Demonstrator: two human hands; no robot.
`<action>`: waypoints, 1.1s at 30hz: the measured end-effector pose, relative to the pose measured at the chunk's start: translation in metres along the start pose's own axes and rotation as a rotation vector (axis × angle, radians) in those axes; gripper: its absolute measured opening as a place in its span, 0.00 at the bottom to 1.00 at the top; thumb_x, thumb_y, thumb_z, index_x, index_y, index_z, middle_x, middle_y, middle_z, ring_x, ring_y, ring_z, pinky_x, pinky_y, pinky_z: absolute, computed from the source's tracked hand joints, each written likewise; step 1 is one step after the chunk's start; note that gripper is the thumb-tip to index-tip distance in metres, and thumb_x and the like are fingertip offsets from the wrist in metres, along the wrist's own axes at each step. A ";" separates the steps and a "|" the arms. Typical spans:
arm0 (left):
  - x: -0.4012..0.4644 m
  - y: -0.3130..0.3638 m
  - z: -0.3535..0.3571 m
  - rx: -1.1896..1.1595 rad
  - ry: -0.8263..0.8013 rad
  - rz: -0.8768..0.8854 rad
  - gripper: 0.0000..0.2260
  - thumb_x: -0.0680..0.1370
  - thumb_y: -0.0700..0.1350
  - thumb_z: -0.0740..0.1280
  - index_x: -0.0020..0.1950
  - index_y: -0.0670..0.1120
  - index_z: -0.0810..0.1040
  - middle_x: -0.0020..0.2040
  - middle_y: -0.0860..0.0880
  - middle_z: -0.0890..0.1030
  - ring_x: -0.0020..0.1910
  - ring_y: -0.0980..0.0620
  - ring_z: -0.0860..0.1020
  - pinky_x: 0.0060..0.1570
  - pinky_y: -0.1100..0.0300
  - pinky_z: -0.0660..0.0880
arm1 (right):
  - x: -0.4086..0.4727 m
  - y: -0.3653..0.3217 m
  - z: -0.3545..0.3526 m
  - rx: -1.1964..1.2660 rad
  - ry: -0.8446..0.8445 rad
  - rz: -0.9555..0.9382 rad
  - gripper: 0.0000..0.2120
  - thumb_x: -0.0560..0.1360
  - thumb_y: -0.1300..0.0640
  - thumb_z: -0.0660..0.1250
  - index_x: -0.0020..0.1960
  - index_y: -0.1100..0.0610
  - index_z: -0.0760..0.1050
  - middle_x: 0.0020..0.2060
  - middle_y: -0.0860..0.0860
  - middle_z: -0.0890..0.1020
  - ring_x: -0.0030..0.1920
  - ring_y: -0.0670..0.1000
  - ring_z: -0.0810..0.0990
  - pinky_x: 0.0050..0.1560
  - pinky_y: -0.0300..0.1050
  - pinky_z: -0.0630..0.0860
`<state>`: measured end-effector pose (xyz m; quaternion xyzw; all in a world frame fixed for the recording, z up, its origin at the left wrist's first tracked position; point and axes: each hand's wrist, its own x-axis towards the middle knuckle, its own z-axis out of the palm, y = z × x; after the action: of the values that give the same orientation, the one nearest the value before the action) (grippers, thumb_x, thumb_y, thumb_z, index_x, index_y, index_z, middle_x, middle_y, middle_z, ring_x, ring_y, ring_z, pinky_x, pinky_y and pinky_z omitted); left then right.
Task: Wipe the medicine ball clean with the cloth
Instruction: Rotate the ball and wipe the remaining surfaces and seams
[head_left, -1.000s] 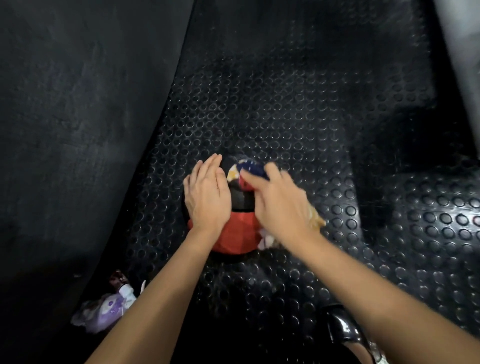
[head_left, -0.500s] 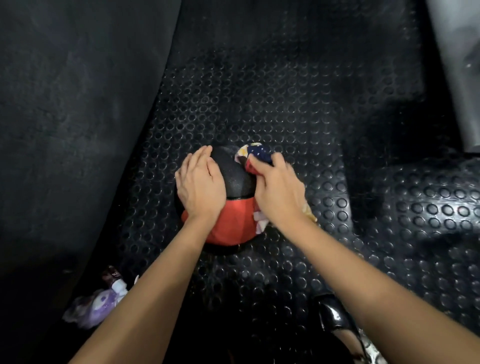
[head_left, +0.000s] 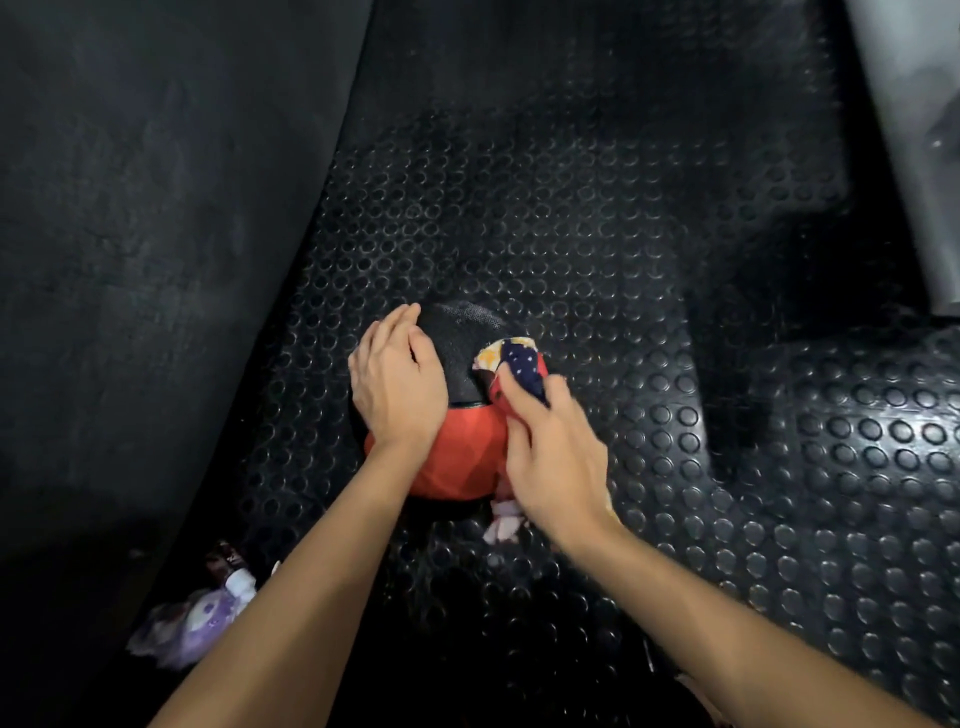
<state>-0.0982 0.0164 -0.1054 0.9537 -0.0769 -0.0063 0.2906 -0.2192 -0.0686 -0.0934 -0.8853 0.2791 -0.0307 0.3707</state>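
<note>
Head view: the medicine ball (head_left: 457, 457), likely heavy and grippy, is steadied under the flat left hand (head_left: 397, 387); the soft cloth (head_left: 511, 364) is pinched by the right hand (head_left: 553, 457) alongside.

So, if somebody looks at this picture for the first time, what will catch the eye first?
Most likely the red and black medicine ball, the only bright thing on the dark studded floor mat, near the middle of the view. The left hand rests flat on its left side, while the right hand presses a patterned cloth against its right side. A small purple toy lies at lower left.
</note>
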 end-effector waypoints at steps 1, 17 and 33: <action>-0.002 0.000 -0.001 -0.006 -0.004 0.009 0.20 0.81 0.46 0.51 0.69 0.48 0.73 0.70 0.53 0.72 0.72 0.50 0.65 0.72 0.48 0.58 | 0.004 0.004 0.000 0.020 0.028 0.025 0.22 0.79 0.57 0.56 0.70 0.41 0.66 0.58 0.48 0.69 0.54 0.52 0.71 0.49 0.50 0.73; -0.007 -0.002 -0.001 -0.006 0.013 0.047 0.23 0.79 0.49 0.48 0.69 0.46 0.73 0.69 0.51 0.73 0.71 0.48 0.66 0.71 0.50 0.59 | -0.003 -0.001 0.007 0.070 0.049 0.027 0.22 0.78 0.58 0.57 0.70 0.40 0.66 0.62 0.46 0.69 0.57 0.50 0.71 0.53 0.49 0.73; -0.010 -0.014 -0.024 -0.037 -0.069 0.075 0.18 0.81 0.43 0.54 0.71 0.48 0.70 0.71 0.51 0.70 0.74 0.49 0.60 0.74 0.51 0.53 | -0.012 0.025 -0.002 0.049 -0.103 0.221 0.20 0.80 0.55 0.57 0.69 0.39 0.67 0.52 0.47 0.71 0.55 0.50 0.76 0.45 0.45 0.69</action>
<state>-0.1044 0.0425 -0.0937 0.9439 -0.1222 -0.0299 0.3054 -0.2421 -0.0777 -0.1068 -0.8403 0.3548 0.0491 0.4070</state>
